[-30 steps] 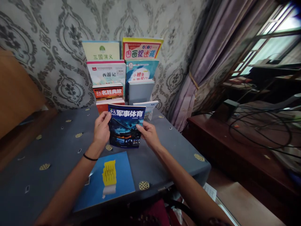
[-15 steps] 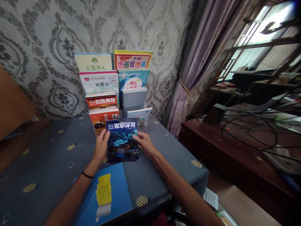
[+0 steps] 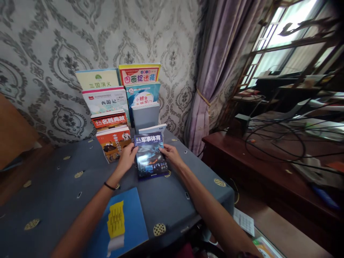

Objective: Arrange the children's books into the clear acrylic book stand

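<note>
A dark blue book [image 3: 151, 157] with white Chinese characters on its cover is held by its two side edges, tilted back in front of the right-hand row of books. My left hand [image 3: 127, 157] grips its left edge, and my right hand [image 3: 171, 154] grips the right edge. Behind it, a pale book [image 3: 158, 128] and a grey-covered book [image 3: 146, 116] stand in the rack. To the left, an orange book [image 3: 115, 143] fronts the other row. Near me, a blue book [image 3: 134, 215] with a yellow patch lies flat on the table.
Taller books, among them a white one [image 3: 106, 102] and a red-and-yellow one [image 3: 139, 74], stand at the back against the wall. A dark red desk [image 3: 225, 150] with tangled black cables [image 3: 274, 143] is to the right. A cardboard box [image 3: 16, 132] sits at far left.
Both hands have carried the dark blue book rightward, from overlapping the orange book to in front of the right-hand row. The orange cover now shows more fully. The view has shifted slightly.
</note>
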`<state>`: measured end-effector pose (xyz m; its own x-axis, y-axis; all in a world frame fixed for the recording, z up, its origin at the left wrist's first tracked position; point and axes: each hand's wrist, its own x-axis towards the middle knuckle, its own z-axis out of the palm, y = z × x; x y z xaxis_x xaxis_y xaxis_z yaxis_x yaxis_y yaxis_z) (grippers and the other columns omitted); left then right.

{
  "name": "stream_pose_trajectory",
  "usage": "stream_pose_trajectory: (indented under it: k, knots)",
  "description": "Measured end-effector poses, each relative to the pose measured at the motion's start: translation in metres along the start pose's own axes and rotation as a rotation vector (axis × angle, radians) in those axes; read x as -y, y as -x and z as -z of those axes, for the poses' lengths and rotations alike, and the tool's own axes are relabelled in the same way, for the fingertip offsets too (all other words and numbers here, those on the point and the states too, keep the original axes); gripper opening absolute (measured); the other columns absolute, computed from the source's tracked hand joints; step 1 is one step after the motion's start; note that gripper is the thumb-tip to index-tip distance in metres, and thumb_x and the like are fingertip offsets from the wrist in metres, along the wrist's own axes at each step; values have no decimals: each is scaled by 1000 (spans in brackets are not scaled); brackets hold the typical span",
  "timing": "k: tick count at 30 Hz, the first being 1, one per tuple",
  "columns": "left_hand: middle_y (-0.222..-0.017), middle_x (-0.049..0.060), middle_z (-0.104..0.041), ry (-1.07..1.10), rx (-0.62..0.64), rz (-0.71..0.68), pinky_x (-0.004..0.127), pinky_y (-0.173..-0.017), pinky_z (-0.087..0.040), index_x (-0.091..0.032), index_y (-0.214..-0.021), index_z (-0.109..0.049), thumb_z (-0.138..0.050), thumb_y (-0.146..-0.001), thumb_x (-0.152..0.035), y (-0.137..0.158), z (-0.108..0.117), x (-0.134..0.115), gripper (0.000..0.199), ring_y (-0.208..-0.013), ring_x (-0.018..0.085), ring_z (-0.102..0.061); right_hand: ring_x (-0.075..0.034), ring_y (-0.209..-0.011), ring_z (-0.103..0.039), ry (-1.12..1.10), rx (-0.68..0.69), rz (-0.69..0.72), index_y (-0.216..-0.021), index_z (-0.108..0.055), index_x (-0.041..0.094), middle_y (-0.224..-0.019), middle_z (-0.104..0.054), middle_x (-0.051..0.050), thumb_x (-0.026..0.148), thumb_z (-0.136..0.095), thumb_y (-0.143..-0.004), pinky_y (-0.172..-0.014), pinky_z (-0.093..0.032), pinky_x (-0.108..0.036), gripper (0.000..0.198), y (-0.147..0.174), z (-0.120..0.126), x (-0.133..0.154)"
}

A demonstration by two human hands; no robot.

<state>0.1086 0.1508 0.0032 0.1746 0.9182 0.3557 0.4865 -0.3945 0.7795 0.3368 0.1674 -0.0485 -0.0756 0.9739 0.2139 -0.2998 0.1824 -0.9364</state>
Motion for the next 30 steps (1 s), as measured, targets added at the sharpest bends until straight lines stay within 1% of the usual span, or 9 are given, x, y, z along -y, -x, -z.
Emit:
stream_pose_trajectory:
  k: [4, 7, 9, 13, 16, 18, 23, 26, 30]
  knots:
    - [-58, -7, -44, -106, -50, 19, 23, -46, -33, -24, -71, -37, -45, -91, -39, -16, -8, -17, 26, -45, 14, -57, -16, -62, -62, 73, 4, 71, -84, -73, 16, -69, -72, -2, 54, -84, -60, -57, -47, -25, 46, -14, 12, 18]
    - [-64, -4, -50, -192, -93, -4, 24, -48, -34, -24, -75, -41, -45, -93, -35, -28, -8, -32, 22, -53, 17, -63, -14, -63, -59, 110, -6, 121, -82, -73, 16, -66, -70, 0, 49, -84, -60, -57, -44, -24, 41, -31, 18, 36]
    - [-69, -1, -56, -255, -134, -52, 26, -55, -39, -23, -78, -46, -47, -93, -31, -36, -5, -41, 17, -61, 19, -65, -14, -66, -59, 146, -12, 173, -84, -73, 17, -70, -70, 1, 48, -82, -62, -58, -43, -24, 39, -44, 19, 48]
    - [-77, 4, -64, -267, -246, -177, 29, -70, -45, -21, -83, -55, -52, -92, -26, -55, 7, -56, 9, -81, 24, -67, -17, -78, -63, 264, 14, 388, -89, -72, 18, -83, -73, -1, 50, -74, -72, -68, -48, -26, 36, -70, 18, 70]
    - [-82, 5, -67, -249, -292, -236, 30, -76, -47, -20, -88, -58, -54, -92, -25, -68, 14, -65, 8, -87, 24, -67, -18, -85, -65, 307, 41, 499, -97, -70, 19, -93, -75, -3, 50, -69, -78, -74, -50, -29, 36, -88, 15, 82]
    - [-85, 5, -68, -298, -317, -251, 30, -78, -48, -19, -92, -59, -52, -94, -24, -72, 16, -70, 9, -88, 23, -67, -20, -89, -65, 334, 46, 546, -102, -69, 19, -98, -75, -5, 53, -67, -81, -77, -52, -30, 39, -98, 14, 86]
    - [-84, 5, -70, -539, -343, -235, 31, -78, -50, -17, -94, -60, -48, -96, -23, -73, 14, -76, 13, -85, 22, -69, -22, -91, -66, 363, 44, 562, -105, -67, 19, -99, -74, -6, 54, -63, -83, -77, -53, -33, 42, -111, 14, 74]
    - [-85, 8, -71, -658, -306, -200, 32, -78, -50, -15, -93, -62, -49, -96, -20, -71, 10, -75, 14, -84, 23, -69, -21, -87, -66, 401, 4, 543, -103, -66, 19, -96, -73, -6, 47, -62, -83, -77, -54, -33, 35, -113, 20, 58]
    - [-91, 13, -73, -767, -233, -127, 33, -79, -51, -11, -99, -64, -48, -98, -20, -68, 1, -76, 17, -88, 25, -71, -21, -87, -65, 547, -33, 510, -104, -68, 17, -96, -72, -6, 35, -59, -83, -81, -54, -36, 29, -109, 30, 42]
